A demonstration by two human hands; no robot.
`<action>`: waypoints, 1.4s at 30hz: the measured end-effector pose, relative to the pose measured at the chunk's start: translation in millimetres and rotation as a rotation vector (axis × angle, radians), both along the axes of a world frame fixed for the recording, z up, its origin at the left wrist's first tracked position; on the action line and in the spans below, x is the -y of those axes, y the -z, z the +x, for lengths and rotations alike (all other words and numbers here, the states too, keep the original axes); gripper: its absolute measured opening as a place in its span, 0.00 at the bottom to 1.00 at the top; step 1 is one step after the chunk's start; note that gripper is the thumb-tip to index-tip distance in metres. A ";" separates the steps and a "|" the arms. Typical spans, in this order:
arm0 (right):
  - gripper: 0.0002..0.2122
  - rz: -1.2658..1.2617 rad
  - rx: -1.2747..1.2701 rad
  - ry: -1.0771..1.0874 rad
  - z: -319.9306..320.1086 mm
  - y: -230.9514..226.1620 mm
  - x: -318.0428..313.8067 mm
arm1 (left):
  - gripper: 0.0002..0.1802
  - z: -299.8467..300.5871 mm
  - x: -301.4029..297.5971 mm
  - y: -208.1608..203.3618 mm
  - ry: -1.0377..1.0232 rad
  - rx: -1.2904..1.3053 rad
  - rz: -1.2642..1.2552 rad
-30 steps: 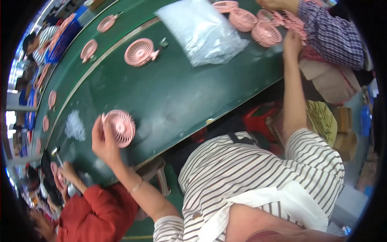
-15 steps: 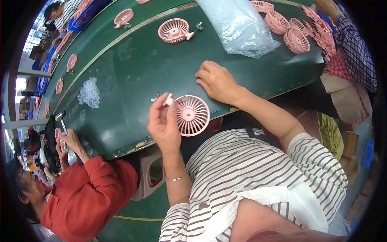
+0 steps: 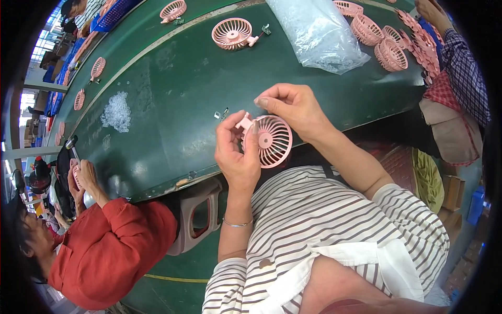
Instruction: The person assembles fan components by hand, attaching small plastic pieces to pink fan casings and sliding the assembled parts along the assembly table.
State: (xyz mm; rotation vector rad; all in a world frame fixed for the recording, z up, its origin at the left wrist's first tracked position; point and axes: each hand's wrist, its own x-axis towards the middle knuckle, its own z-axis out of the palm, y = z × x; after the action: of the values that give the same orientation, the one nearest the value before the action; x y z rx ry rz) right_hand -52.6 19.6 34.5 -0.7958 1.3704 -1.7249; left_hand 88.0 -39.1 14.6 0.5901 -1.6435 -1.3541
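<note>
In my left hand (image 3: 238, 152) is a pink fan cover (image 3: 274, 138), round with radial ribs, gripped by its short stem between thumb and fingers. A small metal-and-green part (image 3: 224, 113) pokes out beyond my left fingertips. My right hand (image 3: 293, 107) hovers just above the cover's far rim, thumb and forefinger pinched together. Whatever that pinch holds, if anything, is too small to make out. Farther off on the green table (image 3: 188, 94) lies another pink fan cover (image 3: 231, 33) with a small circuit board (image 3: 266, 30) beside its stem.
A clear plastic bag (image 3: 319, 36) lies at the far side. Several pink covers (image 3: 391, 54) are heaped at right. Small clear pieces (image 3: 116, 112) form a pile at left. A person in red (image 3: 120, 246) works with a hammer (image 3: 72, 144); a checked sleeve (image 3: 465, 73) is at right.
My right hand has lifted from the tabletop and come to the cover, fingers now pinched. The left hand has shifted right with the fan cover.
</note>
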 end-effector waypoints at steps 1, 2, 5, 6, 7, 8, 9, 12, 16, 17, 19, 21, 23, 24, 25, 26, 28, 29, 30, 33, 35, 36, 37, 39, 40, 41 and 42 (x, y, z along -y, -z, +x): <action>0.07 -0.001 0.001 0.000 1.9 0.8 0.6 | 0.15 -1.1 -0.6 1.3 -0.015 0.023 -0.034; 0.07 -0.001 0.024 -0.013 3.7 1.3 1.2 | 0.15 -1.3 -1.2 0.6 -0.016 0.024 -0.035; 0.07 -0.010 0.067 -0.042 6.4 8.3 0.8 | 0.16 -0.1 -4.4 -3.4 -0.006 0.065 -0.067; 0.07 -0.009 0.094 -0.047 6.9 9.2 0.2 | 0.17 -0.2 -6.1 -5.7 -0.023 0.040 -0.047; 0.07 -0.007 0.121 -0.053 7.6 10.0 -0.3 | 0.17 0.2 -7.3 -6.4 -0.040 0.015 -0.026; 0.07 -0.006 0.122 -0.055 8.3 10.3 -0.7 | 0.17 0.7 -7.6 -5.5 -0.042 0.015 -0.025; 0.07 -0.015 0.122 -0.059 9.0 10.2 -1.3 | 0.17 1.1 -7.6 -4.1 -0.047 0.023 -0.056; 0.07 -0.020 0.102 -0.054 10.3 10.4 -1.8 | 0.17 1.4 -6.0 -0.4 -0.055 0.030 -0.093; 0.07 -0.021 0.015 -0.044 13.0 7.3 -5.3 | 0.16 3.1 -8.4 -4.6 -0.026 0.081 -0.101; 0.07 -0.020 0.016 -0.046 13.5 7.8 -5.5 | 0.16 3.1 -8.7 -5.6 -0.029 0.083 -0.100; 0.07 -0.002 -0.116 -0.010 14.8 9.6 -5.7 | 0.15 2.6 -9.2 -7.3 -0.056 0.117 -0.111; 0.07 -0.078 -0.238 0.056 18.9 13.4 -3.8 | 0.15 2.2 -8.8 -8.6 -0.065 0.137 -0.111; 0.06 -0.156 -0.360 0.118 23.6 13.6 -3.7 | 0.14 3.8 -6.9 -7.0 -0.078 0.156 -0.111; 0.07 -0.242 -0.659 0.193 24.8 11.1 -4.5 | 0.15 3.6 -4.0 -3.7 -0.104 0.153 -0.167; 0.08 -0.326 -0.960 0.270 26.8 9.5 -6.0 | 0.15 3.8 -1.8 0.2 -0.129 0.150 -0.221; 0.11 -0.373 -1.023 0.304 30.7 8.2 -5.2 | 0.15 3.8 0.4 3.2 -0.129 0.149 -0.221; 0.13 -0.364 -1.056 0.260 29.9 6.1 -8.0 | 0.16 3.7 4.6 8.6 -0.128 0.098 -0.289; 0.15 -0.354 -1.088 0.217 28.6 5.7 -10.2 | 0.16 3.2 5.4 10.7 -0.128 0.097 -0.292; 0.15 -0.357 -1.089 0.221 25.5 6.8 -11.4 | 0.17 1.8 5.4 12.1 -0.091 0.012 -0.201; 0.22 -0.318 -0.714 -0.078 6.2 8.0 -18.3 | 0.21 -4.2 2.8 2.3 0.045 -0.080 0.052; 0.21 -0.293 -0.753 -0.093 -3.0 11.9 -21.9 | 0.19 -12.2 8.3 -4.3 0.071 -0.063 0.074; 0.19 -0.283 -0.782 -0.113 -11.9 12.1 -25.3 | 0.17 -15.8 11.9 -9.6 0.091 -0.034 0.138; 0.17 -0.190 -0.771 -0.072 -21.8 13.0 -30.3 | 0.11 -22.8 16.4 -19.5 0.067 0.164 -0.023; 0.12 -0.220 -0.693 0.181 -49.0 24.2 -42.0 | 0.08 -43.8 28.1 -41.7 0.141 0.353 -0.049; 0.11 -0.167 -0.409 0.281 -65.8 22.5 -52.8 | 0.07 -52.9 45.7 -49.1 0.089 0.410 -0.170; 0.11 -0.112 -0.246 0.384 -88.3 18.8 -62.7 | 0.06 -64.5 69.4 -48.2 -0.027 0.414 -0.454; 0.11 -0.151 -0.307 0.505 -114.4 14.5 -73.8 | 0.10 -79.7 90.6 -53.2 -0.112 0.449 -0.723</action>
State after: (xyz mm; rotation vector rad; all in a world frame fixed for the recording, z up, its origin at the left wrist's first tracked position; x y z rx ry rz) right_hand -166.9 93.4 20.0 -0.8765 1.7770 -2.1805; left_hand 8.3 -129.7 67.8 0.5491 -2.2525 -0.4822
